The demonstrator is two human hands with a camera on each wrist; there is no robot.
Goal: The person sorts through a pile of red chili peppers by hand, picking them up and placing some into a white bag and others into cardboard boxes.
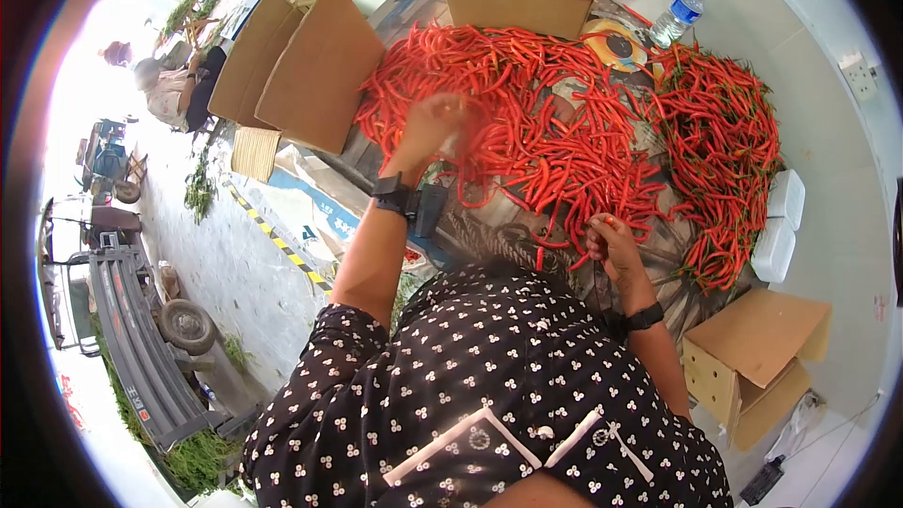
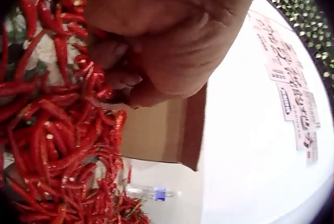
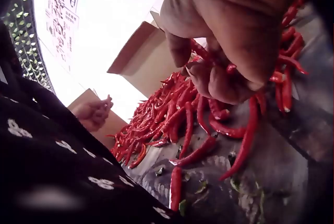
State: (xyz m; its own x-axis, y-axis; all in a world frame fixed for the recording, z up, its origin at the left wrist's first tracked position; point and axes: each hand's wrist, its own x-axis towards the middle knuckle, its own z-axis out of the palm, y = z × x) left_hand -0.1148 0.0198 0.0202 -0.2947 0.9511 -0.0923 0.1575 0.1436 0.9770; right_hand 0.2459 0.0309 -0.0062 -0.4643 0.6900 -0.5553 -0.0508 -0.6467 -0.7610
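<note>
Many red chili peppers (image 1: 583, 155) lie spread in a wide heap. Over its left part is my left hand (image 1: 433, 127), blurred in the head view. Its fingers look curled in the left wrist view, where the hand (image 2: 172, 36) covers much of the heap; I cannot tell whether it holds a pepper. At the heap's near edge, my right hand (image 1: 616, 249) has its fingers curled around red chili peppers, with a red chili pepper (image 3: 201, 51) showing between thumb and fingers in the right wrist view. Loose chili peppers (image 3: 195, 151) lie below that hand.
At the right is a second pile of chili peppers with green stems (image 1: 720, 150). Cardboard boxes stand at left (image 1: 320, 66), back (image 1: 513, 0) and lower right (image 1: 752, 348). A water bottle (image 1: 679, 14) and white foam trays (image 1: 779, 226) stand by the wall. Another person (image 1: 174, 89) sits far left, near a cart (image 1: 150, 339).
</note>
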